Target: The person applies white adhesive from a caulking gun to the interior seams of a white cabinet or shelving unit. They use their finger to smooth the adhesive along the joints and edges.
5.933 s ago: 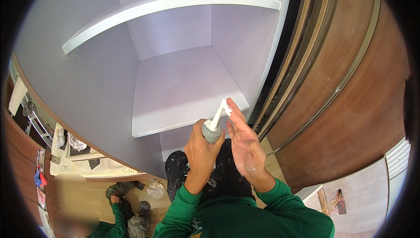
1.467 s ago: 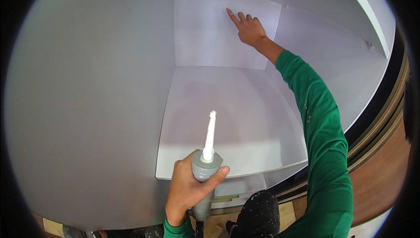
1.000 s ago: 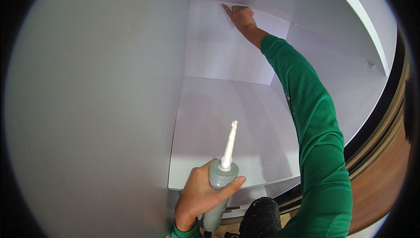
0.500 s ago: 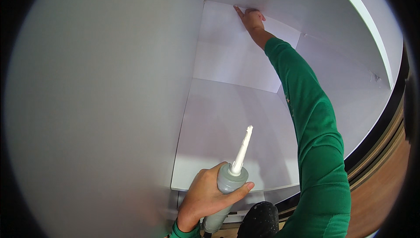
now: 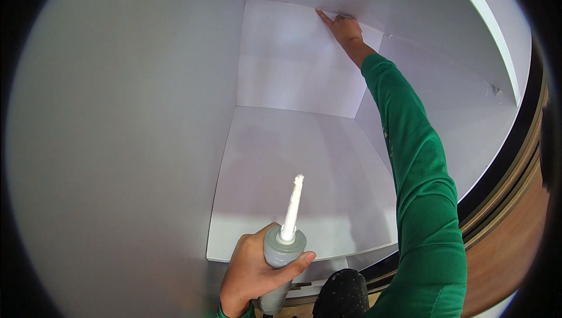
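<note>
My left hand is wrapped round a grey sealant gun, low in the view. Its white nozzle, coated with white paste near the tip, points upward and away from me. Far inside a white cabinet, my right hand reaches up in its green sleeve. The index finger is stretched out, its tip at the seam where the back panel meets the panel above. The other fingers look curled, and I see nothing held in them.
A tall grey-white side panel fills the left. Below lies a shelf board with a front edge. An upper board's pale edge curves at the right. My dark, speckled shoe or knee shows at the bottom, beside a brown surface.
My right fingertip has slid rightward along the seam, away from the left corner. My left hand and the sealant gun sit further left and slightly lower; the view has shifted a little.
</note>
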`<state>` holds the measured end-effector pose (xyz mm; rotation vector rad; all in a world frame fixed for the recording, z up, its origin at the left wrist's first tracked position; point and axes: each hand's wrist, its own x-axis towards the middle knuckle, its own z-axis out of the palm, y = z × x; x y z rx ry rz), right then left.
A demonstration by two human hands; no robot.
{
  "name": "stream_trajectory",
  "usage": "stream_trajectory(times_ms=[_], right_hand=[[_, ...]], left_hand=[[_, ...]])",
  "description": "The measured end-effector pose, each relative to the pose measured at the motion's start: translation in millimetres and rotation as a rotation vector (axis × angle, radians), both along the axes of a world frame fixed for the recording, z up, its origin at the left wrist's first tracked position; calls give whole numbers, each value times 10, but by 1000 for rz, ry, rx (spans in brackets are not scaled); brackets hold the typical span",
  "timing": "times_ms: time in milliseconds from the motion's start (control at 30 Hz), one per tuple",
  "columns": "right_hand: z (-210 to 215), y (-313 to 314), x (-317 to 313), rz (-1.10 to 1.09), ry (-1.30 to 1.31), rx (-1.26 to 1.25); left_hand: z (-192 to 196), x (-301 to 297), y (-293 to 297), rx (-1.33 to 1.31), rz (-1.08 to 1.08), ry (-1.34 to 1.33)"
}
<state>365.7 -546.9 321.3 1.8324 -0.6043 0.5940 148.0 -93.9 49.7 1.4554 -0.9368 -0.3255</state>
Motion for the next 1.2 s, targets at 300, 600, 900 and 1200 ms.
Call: stream_trajectory(times_ms=[300, 600, 900, 1200], right_hand=[[42, -643, -314, 180, -12, -80], [-219, -529, -451, 23, -62, 185], [-162, 723, 355, 269, 45, -24], [-68, 779, 606, 157, -21, 77]], left_hand=[[125, -36, 45, 73, -31, 53], [13, -2, -32, -16, -4, -28], [-16, 62, 7, 51, 33, -36], [56, 28, 30, 63, -27, -5]])
